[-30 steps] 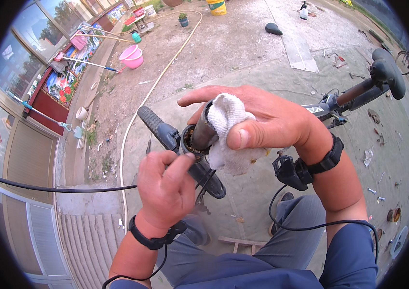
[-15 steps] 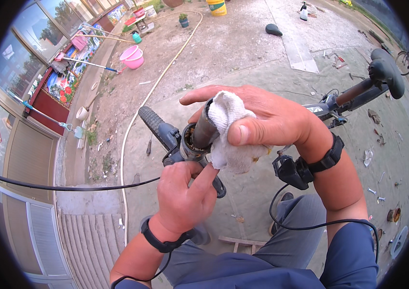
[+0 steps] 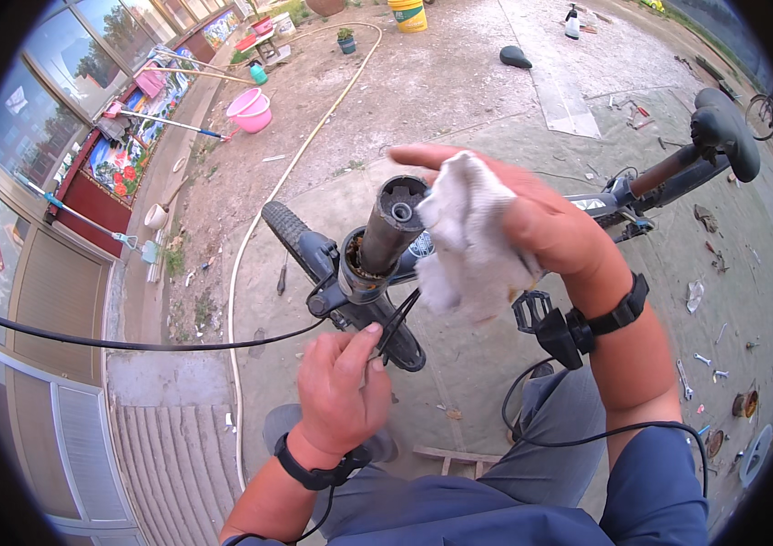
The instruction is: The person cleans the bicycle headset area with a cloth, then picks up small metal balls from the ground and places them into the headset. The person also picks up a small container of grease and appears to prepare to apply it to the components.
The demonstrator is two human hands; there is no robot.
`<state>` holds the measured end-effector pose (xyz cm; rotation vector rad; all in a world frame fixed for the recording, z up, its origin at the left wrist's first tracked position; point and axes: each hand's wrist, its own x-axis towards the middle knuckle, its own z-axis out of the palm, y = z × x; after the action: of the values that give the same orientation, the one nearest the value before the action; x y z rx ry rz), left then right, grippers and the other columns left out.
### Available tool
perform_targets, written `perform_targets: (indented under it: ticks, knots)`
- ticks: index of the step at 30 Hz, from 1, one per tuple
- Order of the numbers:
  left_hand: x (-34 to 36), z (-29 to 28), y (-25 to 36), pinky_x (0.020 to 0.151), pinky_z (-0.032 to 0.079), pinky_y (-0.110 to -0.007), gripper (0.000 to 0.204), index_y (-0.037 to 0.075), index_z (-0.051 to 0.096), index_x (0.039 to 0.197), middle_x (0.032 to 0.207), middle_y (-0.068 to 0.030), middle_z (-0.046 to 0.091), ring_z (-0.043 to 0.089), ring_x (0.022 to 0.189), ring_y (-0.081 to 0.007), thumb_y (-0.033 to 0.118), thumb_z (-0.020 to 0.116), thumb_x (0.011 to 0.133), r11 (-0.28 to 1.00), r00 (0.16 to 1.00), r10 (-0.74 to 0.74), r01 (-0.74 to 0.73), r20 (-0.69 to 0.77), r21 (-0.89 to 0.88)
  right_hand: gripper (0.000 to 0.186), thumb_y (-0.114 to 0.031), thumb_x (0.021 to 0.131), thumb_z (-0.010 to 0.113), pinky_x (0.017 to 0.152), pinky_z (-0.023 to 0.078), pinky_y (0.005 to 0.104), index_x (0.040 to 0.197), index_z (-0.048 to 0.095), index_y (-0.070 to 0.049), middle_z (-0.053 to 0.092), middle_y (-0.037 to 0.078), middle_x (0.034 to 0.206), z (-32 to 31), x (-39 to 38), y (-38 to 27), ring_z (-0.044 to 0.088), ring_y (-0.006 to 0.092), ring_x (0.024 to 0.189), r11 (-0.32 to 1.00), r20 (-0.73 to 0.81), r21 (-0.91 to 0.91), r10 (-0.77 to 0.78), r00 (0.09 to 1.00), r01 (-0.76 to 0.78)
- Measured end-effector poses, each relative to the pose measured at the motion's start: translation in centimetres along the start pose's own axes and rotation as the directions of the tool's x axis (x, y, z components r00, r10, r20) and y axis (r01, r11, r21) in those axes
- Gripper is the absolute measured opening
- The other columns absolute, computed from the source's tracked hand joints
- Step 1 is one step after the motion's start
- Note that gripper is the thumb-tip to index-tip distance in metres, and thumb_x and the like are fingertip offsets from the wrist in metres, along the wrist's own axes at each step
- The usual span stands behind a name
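A dark bicycle steerer tube (image 3: pixel 385 238) stands up out of the bike's head tube (image 3: pixel 364 287), its top uncovered and a round fitting inside. Brownish-yellow grease shows around its base. My right hand (image 3: pixel 550 218), slightly blurred, is closed on a white knit rag (image 3: pixel 468 232) just right of the tube, with one finger stretched out past the tube's top. Below the head tube, my left hand (image 3: pixel 341 387) pinches thin black cables (image 3: pixel 399 314) between thumb and fingers. The front wheel (image 3: pixel 284 227) lies beyond the head tube.
The bike's saddle (image 3: pixel 725 136) is at the far right. A loose saddle (image 3: pixel 515 56), pink basins (image 3: pixel 250 111) and a yellow bucket (image 3: pixel 409 15) are farther off. Wrenches (image 3: pixel 685 380) and small parts lie on the right. A long hose (image 3: pixel 300 150) crosses the ground on the left.
My right hand has moved right with the rag, away from the steerer tube, uncovering its top. My left hand has dropped slightly down and left from the rag's lower edge.
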<state>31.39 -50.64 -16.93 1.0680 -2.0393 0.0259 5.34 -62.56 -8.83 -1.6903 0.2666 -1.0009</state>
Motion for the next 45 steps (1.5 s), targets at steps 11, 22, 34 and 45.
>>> perform_targets:
  ticks: [11,22,34,45]
  knots:
    - [-2.4,0.2,2.8,0.072,0.05,-0.03,0.059,0.003,0.031,0.156,0.092,-0.0109,0.061,0.059,0.077,-0.0169,0.029,0.049,0.106,0.121,0.845,-0.352,0.467,0.402,-0.876,0.091,-0.075,0.096,0.037,0.081,0.062,0.0412,0.148,0.04,0.0,0.059,0.031,0.132,6.3,-11.4,4.4,0.073,0.0353,0.099,0.759,-0.473,0.65,0.385,0.793,0.019]
    - [-4.8,3.3,5.8,0.065,0.054,-0.047,0.056,0.007,0.055,0.138,0.096,-0.0144,0.072,0.071,0.077,-0.0324,0.05,0.05,0.102,0.911,0.887,-0.098,0.262,0.45,-0.318,0.057,-0.057,0.107,0.035,0.086,0.056,0.0431,0.122,0.056,-0.006,0.064,0.012,0.101,16.2,-10.4,5.6,0.065,0.0261,0.09,0.753,-0.599,0.653,0.577,0.555,-0.077]
    - [-6.9,0.8,8.1,0.071,0.05,-0.049,0.046,0.007,0.063,0.115,0.088,-0.0203,0.067,0.065,0.079,-0.0425,0.049,0.049,0.105,0.666,0.836,-0.04,0.43,0.547,-0.609,0.051,-0.052,0.107,0.043,0.048,0.045,0.0297,0.083,0.054,-0.009,0.04,0.0,0.052,15.6,-12.2,4.3,0.047,0.0162,0.046,0.816,-0.58,0.505,0.562,0.59,-0.281]
    - [-9.4,0.5,6.5,0.071,0.055,-0.033,0.056,0.001,0.053,0.131,0.088,-0.0088,0.068,0.069,0.075,-0.0187,0.046,0.065,0.099,0.18,0.745,-0.315,0.655,0.588,-0.734,0.043,-0.053,0.106,0.046,0.061,0.049,0.0333,0.096,0.056,-0.012,0.049,-0.002,0.069,14.3,-11.7,2.2,0.05,0.0139,0.058,0.799,-0.7,0.598,0.482,0.527,0.064]
